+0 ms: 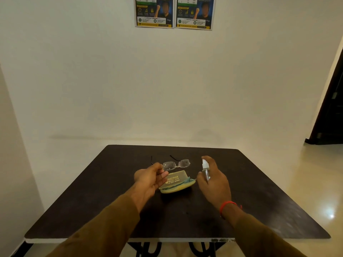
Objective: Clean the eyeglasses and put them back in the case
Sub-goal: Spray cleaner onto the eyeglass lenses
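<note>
My left hand (151,178) holds rimless eyeglasses (176,164) by their left end, raised over the dark table (259,191), lenses facing me and thin black temples pointing away. My right hand (213,179) grips a small clear spray bottle (205,168) with a white nozzle, its forefinger on top, the nozzle turned toward the right lens. Between the hands a yellow-green eyeglass case (176,182) lies open on the table. A blue-green cloth (191,179) sticks out of its right side.
The table is square, with a white front edge and black legs beneath. A pale wall with two posters (174,13) stands behind it. A dark doorway (332,108) is at the right, beside shiny floor tiles.
</note>
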